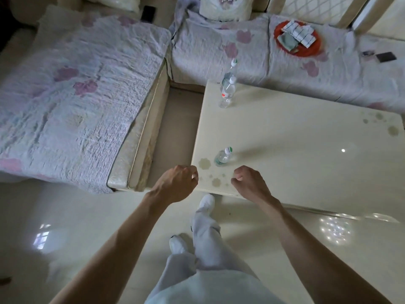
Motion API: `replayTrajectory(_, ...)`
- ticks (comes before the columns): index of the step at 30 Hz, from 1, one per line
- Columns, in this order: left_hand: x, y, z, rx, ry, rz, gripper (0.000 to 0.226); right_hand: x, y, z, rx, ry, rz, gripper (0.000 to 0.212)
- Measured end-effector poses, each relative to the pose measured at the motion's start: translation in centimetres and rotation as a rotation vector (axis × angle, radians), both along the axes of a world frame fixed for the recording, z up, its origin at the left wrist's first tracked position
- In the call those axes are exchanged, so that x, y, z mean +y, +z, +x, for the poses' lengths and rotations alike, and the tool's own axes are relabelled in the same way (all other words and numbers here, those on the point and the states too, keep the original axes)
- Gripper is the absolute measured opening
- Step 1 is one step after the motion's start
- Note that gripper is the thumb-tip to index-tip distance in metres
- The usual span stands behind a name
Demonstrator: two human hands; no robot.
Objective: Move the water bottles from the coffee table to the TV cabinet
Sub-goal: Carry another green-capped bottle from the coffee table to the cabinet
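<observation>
Your left hand (178, 181) and right hand (248, 183) empty, fingers loosely curled. Looks like zero moved yet. Near bottle (222, 158) just ahead between them, far bottles (228, 89) well beyond, all on table (306, 139).

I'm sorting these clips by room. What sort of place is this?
Most likely a home living room: a quilt-covered corner sofa wraps round a glossy coffee table with a water bottle standing on it, over a shiny floor.
</observation>
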State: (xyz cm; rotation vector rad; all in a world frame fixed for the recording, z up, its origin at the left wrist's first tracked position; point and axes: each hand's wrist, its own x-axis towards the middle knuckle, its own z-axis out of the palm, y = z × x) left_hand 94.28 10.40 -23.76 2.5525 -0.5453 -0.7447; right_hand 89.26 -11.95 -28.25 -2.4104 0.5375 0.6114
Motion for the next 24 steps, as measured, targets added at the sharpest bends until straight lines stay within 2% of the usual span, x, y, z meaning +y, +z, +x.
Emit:
replayTrajectory(7, -5.0, -6.2, 7.7, 0.095, -0.015, 0.077, 0.024, -4.1, -10.4, 6.4, 0.102, -0.211, 0.078, 0.06)
replayTrajectory(14, -8.4, -10.4, 11.1, 0.202, 0.006, 0.096, 0.026, -5.2, -18.3, 9.8, 0.114, -0.203, 0.176, 0.082)
replayTrajectory(18, -7.9, -11.4, 11.1, 0.243, 0.007, 0.078, 0.022, -4.9, -20.9, 9.9, 0.055, -0.219, 0.252, 0.085)
replayTrajectory(24, -6.2, -12.1, 11.8, 0.261, 0.029, 0.065, 0.021, -3.8, -23.1, 10.8, -0.105, -0.282, 0.198, 0.077)
